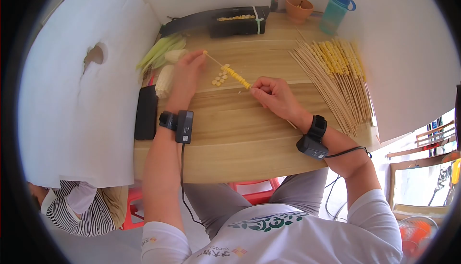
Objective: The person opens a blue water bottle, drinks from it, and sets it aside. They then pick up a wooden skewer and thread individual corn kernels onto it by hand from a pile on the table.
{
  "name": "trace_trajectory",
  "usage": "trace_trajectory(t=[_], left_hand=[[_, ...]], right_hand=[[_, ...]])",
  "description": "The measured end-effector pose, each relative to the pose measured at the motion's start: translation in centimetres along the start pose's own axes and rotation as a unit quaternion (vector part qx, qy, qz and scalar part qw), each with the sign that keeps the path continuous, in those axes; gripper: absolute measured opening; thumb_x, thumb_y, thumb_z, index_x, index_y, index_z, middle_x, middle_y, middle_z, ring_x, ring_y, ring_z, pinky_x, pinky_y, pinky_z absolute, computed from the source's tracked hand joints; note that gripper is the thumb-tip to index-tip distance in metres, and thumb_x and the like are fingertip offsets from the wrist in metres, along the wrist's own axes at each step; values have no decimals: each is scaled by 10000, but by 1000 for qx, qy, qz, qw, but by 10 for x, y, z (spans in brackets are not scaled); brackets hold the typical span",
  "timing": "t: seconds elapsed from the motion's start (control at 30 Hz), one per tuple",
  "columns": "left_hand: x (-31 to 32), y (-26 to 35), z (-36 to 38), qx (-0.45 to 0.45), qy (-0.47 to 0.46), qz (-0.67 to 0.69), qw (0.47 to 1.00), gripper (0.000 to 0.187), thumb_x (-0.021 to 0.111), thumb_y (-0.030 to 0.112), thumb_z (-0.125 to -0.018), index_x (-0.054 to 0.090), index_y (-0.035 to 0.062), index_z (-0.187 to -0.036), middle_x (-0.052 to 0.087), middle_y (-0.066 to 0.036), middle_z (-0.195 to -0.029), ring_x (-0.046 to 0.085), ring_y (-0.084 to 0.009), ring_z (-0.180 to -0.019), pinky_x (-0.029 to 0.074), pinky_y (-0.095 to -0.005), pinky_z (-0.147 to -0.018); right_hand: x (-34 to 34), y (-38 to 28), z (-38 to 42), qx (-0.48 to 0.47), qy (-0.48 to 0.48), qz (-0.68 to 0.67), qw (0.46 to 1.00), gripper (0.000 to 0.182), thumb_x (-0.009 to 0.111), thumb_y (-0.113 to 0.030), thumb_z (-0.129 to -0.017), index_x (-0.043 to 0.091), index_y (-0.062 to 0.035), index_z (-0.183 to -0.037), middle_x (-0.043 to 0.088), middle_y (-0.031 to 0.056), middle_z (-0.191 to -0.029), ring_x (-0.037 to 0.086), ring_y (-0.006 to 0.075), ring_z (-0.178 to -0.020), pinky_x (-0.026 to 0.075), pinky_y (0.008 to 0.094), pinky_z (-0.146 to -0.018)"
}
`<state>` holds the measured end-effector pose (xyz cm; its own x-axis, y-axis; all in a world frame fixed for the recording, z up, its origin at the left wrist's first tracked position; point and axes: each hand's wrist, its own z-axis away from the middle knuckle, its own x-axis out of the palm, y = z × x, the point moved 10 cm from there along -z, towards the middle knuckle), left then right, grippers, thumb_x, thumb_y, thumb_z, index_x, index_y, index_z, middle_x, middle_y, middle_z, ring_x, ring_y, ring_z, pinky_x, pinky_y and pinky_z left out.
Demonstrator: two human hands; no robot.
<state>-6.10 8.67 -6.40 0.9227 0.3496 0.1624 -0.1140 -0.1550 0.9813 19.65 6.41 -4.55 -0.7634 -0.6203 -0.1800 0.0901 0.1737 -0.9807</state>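
My right hand (pixel 274 96) is closed around a bamboo skewer, which runs up and left across the table. Yellow corn kernels (pixel 236 77) are threaded along its middle. At the skewer's upper tip, the fingertips of my left hand (pixel 189 74) pinch a single corn kernel (pixel 205 52). Just below the skewer lie several loose kernels (pixel 218 80) on the wood. Left of my left hand are a pale corn cob (pixel 164 80) and another cob (pixel 175 55), partly hidden by the hand, with green husks (pixel 161 51) behind.
On the right lie bare skewers (pixel 319 79) and kernel-loaded skewers (pixel 343 57). Along the back stand a black box (pixel 235 27) holding kernels, a terracotta pot (pixel 298 12) and a teal bottle (pixel 334 16). A flat black object (pixel 146 113) lies at the left edge. Another person (pixel 81 211) is lower left.
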Motion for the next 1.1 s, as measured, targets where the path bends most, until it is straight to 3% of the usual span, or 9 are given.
trace_trajectory(t=[0.7,0.77,1.1], left_hand=[[2,1,0,5,-1,14,1000,205,658,65,-898,650,-15,-1087,664,-40,-939,605,-100,-792,498,-226,-724],[2,4,1,30,6,-18,999,291,649,137,-860,641,-42,-1090,645,-20,-832,564,-85,-721,452,-229,-652],[5,6,3,29,3,14,999,269,654,117,-857,646,-42,-1075,645,-21,-832,567,-86,-727,457,-223,-670]], right_hand=[[-1,-3,-1,-1,7,17,1000,153,590,-129,-927,586,-4,-838,523,-44,-582,430,19,-502,329,213,-450],[-1,-2,-1,1,8,19,1000,152,589,-129,-928,587,-6,-837,524,-44,-582,430,18,-501,328,212,-449],[-1,-2,-1,1,4,9,1000,145,590,-120,-929,583,-14,-831,519,-48,-582,420,18,-497,316,211,-445]])
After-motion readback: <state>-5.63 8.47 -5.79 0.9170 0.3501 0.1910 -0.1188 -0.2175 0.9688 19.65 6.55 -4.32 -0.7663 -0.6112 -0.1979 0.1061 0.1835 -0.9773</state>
